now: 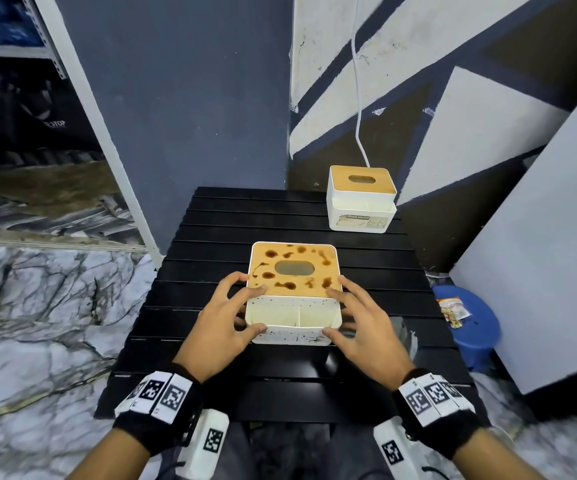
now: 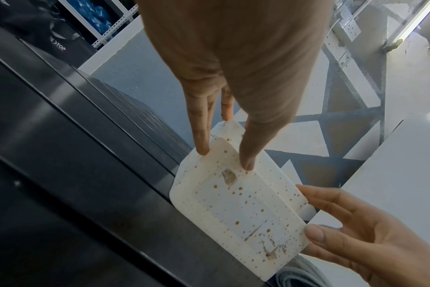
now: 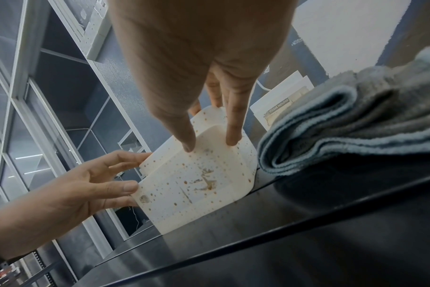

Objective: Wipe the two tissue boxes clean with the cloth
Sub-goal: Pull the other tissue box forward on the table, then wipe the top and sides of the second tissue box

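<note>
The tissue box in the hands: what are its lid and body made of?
The lid looks like pale wood, maybe bamboo: matte tan surface, blotched with dark brown stains. The body seems smooth white plastic with rounded moulded corners, speckled brown.

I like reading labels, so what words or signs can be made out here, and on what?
"TISSUE HOLDER": label on the far tissue box, also legible in the right wrist view.
"STOP", its start cut off: dark bag on the left.
Square black-and-white codes, no words: wrist bands.
Packet on the blue stool: unreadable.
</note>
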Available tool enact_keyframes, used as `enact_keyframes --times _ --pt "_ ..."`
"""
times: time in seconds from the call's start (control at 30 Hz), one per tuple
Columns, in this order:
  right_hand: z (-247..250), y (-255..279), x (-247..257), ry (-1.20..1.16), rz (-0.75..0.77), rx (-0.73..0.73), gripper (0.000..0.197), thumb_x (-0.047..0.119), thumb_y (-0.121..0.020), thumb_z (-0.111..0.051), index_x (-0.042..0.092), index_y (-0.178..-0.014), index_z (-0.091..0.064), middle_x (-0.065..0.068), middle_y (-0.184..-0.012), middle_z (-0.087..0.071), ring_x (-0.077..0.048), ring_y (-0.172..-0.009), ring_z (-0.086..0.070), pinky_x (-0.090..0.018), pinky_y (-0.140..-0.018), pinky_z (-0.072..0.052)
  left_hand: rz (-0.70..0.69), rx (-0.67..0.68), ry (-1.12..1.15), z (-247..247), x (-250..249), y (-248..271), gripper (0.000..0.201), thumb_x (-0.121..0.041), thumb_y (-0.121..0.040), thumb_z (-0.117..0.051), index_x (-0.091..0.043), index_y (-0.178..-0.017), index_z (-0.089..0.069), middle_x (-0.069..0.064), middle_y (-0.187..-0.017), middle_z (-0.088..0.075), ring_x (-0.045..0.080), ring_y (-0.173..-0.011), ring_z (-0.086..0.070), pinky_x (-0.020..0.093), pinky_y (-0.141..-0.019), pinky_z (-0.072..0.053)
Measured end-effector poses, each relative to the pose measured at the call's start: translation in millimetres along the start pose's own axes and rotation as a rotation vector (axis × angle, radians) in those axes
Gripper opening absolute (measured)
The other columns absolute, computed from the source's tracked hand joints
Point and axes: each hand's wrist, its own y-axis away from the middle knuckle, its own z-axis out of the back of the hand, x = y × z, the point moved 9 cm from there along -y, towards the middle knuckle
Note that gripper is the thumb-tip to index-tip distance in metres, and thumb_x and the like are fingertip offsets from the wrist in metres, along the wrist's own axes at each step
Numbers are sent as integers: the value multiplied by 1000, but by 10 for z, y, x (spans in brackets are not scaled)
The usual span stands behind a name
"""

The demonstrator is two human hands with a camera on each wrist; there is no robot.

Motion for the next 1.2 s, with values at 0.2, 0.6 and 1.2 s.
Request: enact_keyframes --times 0.2,0.6,1.2 --pt "195 27 -51 33 1 -41 78 36 -78 -75 37 -143 -31 18 -152 -28 -2 -125 -45 -27 -107 -38 -7 -5 7 3 -12 9 61 -19 -83 -81 -32 -136 -56 -19 -146 -28 10 -107 -62 21 -90 -57" --pt "33 135 -654 585 -221 274 74 54 -88 -55 37 -149 -16 5 -157 -17 -20 -140 -21 -46 -108 -31 4 -8 35 15 9 2 60 -19 -81 -82 -31 -135 -58 -18 -146 -28 8 -107 -62 24 -89 -58" --pt "259 -24 -666 324 -159 68 49 16 -86 -66 25 -131 -51 -9 -122 -55 -29 -110 -52 -37 -97 -43 -2 -45 1 109 -104 1 58 -25 -84 -79 -31 -136 -54 -17 -139 -37 6 -113 -58 31 -92 -57"
